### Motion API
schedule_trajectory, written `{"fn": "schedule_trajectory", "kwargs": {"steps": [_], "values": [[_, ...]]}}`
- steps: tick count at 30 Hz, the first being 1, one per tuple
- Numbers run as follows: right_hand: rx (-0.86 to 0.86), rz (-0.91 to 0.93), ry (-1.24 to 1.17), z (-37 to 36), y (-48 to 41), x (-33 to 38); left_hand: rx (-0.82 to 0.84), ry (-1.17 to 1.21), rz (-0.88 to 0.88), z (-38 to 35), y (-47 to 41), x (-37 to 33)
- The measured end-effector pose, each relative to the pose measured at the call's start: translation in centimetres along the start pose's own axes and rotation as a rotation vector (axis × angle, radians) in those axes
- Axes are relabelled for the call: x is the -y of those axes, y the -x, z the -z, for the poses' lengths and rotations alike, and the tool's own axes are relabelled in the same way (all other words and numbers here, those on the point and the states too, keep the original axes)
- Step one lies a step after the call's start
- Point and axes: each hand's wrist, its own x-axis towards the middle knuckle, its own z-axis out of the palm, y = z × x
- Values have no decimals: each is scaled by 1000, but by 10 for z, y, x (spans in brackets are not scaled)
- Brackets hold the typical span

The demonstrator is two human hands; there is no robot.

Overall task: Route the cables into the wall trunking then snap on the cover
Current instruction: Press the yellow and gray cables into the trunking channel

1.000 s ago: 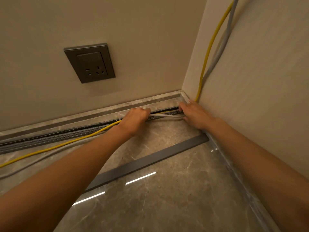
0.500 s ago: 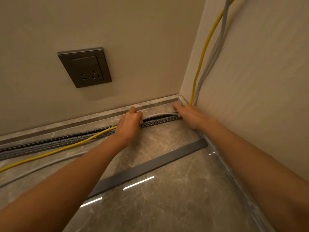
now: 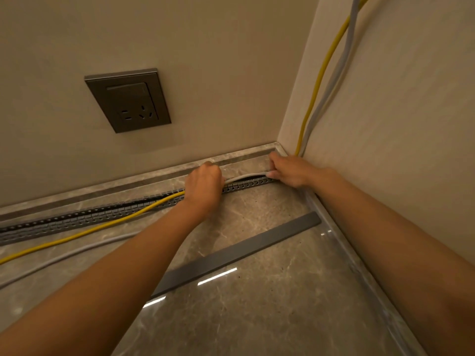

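Slotted grey plastic trunking [image 3: 102, 215]: open-topped, runs along the foot of the back wall [image 3: 205, 73].
Yellow round cable [image 3: 77, 235]: crosses the trunking's front edge and trails left over the marble floor [image 3: 257, 317].
Grey round cable [image 3: 246, 175]: arched just above the channel at its right end.
Flat dark-grey cover strip [image 3: 244, 253]: off the trunking, lying diagonally on the floor.

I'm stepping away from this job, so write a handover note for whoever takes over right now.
Left hand grips the grey cable above the trunking; the yellow cable runs in under it.
Right hand pinches the grey cable near the corner.
Done: nothing visibly seated; grey cable arches above the slots.
Left: press both cables in, snap on the cover, lying on the floor.
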Motion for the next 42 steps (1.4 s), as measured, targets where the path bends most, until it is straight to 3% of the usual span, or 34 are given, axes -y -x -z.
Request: {"fn": "schedule_trajectory", "kwargs": {"steps": [5,10,15,21,25,32,35,38,42], "values": [[-10,-55,59,-6,-7,7,1,89,-71,-9,-3,-2],[7,-182,-218,-7,-14,12,-124,220,-59,-19,-4,-4],[-83,-279,-285,-23,-25,23,-115,415,29,-20,-13,-4],[-66,-260,-385,-22,-24,30,-40,505,26,-15,-14,4],[-48,-161,-400,-14,-17,54,11,646,145,-9,-15,17],[-271,-32,-359,-27,-10,90,-153,456,77,1,12,66],[-257,51,-351,-26,-9,113,-107,393,-26,1,32,82],[-221,106,-266,-28,-10,136,-63,165,-146,-1,44,93],[-289,138,-108,-29,-10,146,-78,21,-177,1,51,97]]}}
